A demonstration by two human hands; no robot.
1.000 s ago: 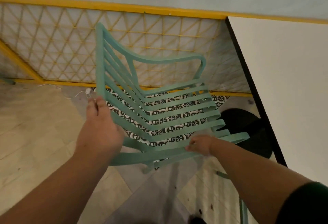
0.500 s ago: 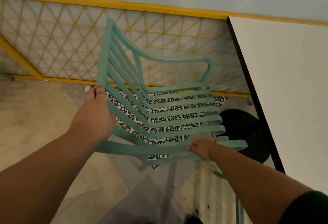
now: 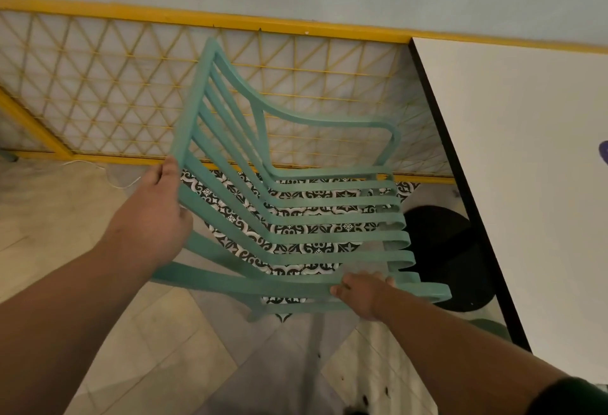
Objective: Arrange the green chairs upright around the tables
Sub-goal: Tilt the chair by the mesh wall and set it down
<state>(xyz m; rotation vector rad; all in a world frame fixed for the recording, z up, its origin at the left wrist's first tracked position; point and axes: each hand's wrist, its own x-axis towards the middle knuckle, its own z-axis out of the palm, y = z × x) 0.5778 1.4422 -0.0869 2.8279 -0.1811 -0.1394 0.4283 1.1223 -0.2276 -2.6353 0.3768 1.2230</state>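
Since one second ago, the green chair has rotated: its backrest stands higher and steeper, and the left hand has risen with it.

**Current state.** The chair is tilted, with its seat slats facing the camera and its backrest to the left. It sits between the yellow lattice fence and the left edge of the white surface, above the patterned floor tiles. The view does not show whether any leg touches the floor.

**Grip.** The fingers of the left hand are wrapped round the near side rail of the backrest. The fingers of the right hand are curled over the near arm rail, close to the seat front. Both hands carry the chair.

**Step in hand.** By judgement, the chair is being brought level so that it can be set on its legs beside the surface.

**Hazards.**
- The seat front is near the dark edge of the surface. A swing to the right is likely to knock the two together.
- The black table base lies just beyond the seat front. A leg lowered there could land on it and leave the chair rocking.
- The right hand holds a thin rail near its end. A fast rotation could twist the rail out of that grip.
- A white cord lies on the floor to the left. A leg set down there could pin it.
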